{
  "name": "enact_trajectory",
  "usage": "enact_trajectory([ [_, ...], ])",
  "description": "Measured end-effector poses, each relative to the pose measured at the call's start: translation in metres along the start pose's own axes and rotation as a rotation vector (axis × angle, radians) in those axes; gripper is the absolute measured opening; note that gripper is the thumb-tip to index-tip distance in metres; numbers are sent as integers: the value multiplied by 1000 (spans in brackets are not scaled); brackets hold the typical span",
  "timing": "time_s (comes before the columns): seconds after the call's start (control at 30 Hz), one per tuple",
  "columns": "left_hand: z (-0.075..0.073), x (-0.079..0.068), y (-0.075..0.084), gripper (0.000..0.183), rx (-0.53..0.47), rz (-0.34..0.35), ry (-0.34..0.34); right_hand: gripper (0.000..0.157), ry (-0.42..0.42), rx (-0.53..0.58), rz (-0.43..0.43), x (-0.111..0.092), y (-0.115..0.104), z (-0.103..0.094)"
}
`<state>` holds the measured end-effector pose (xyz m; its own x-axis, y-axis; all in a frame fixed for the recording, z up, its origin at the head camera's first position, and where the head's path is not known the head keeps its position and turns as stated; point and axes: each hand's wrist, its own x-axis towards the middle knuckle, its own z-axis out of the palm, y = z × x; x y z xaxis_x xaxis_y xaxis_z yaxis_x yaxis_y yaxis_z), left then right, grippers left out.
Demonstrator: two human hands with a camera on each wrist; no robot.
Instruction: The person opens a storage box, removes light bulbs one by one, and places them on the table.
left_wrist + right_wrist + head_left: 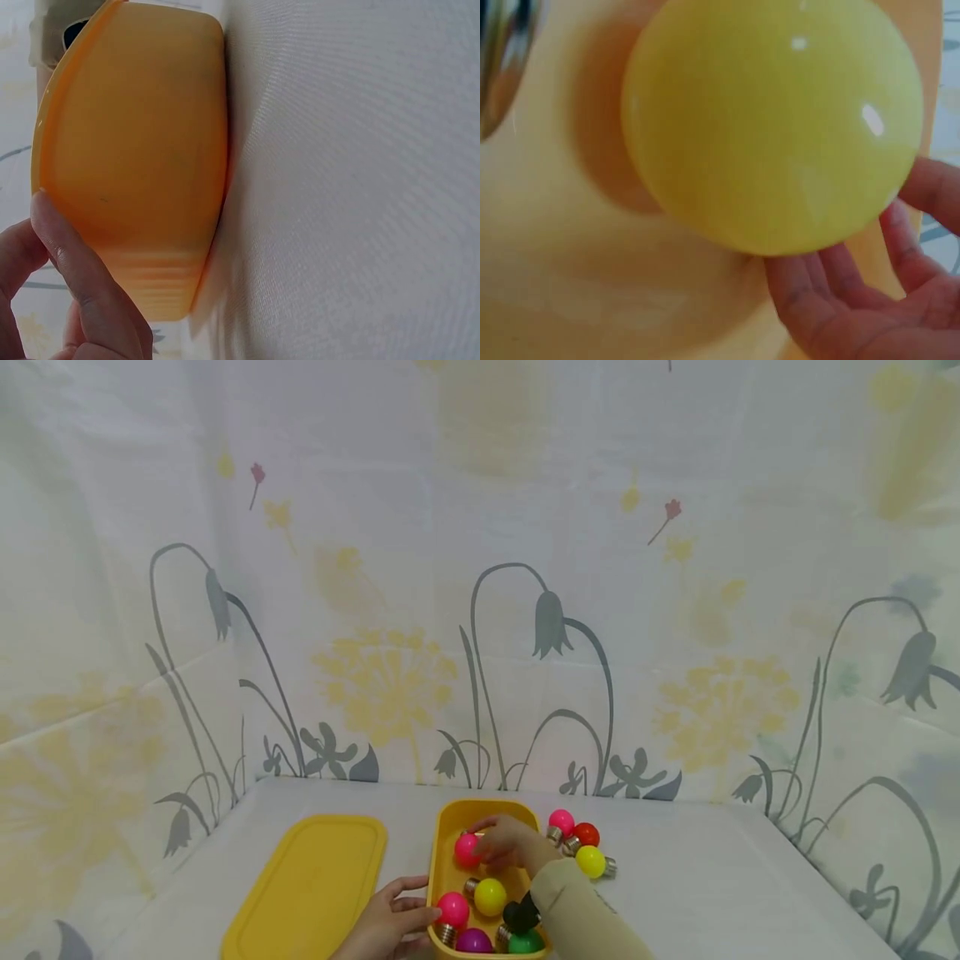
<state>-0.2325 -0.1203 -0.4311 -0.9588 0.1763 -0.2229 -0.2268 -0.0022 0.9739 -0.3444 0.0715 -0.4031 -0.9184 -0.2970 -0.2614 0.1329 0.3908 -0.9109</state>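
Note:
A yellow plastic box (436,860) stands in front of me with several coloured light bulbs in it. My left hand (392,917) holds its near left side, the thumb at the rim beside a pink bulb (453,910). In the left wrist view a digit (82,277) touches the box's outer wall (142,135). Inside the box, toward the far end, my right hand (510,845) pinches another pink bulb (467,850). In the right wrist view a yellow bulb (772,120) fills the front and hides what the right fingers (795,292) hold.
A yellow lid (315,877) lies left of the box. Right of it lie a pink bulb (561,822), a red bulb (587,835) and a yellow bulb (591,862). Purple (474,941) and green (527,942) bulbs sit at the box's near end. A patterned cloth (480,527) hangs behind.

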Motion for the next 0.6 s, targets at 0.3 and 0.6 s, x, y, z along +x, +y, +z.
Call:
enact_trajectory([
  [0.3,0,-1,1,61,-5,6,7,30,-103,-27,-69,4,0,9],
  [0.6,0,-5,1,56,-14,24,-4,29,-135,-49,-87,-8,-8,11],
])
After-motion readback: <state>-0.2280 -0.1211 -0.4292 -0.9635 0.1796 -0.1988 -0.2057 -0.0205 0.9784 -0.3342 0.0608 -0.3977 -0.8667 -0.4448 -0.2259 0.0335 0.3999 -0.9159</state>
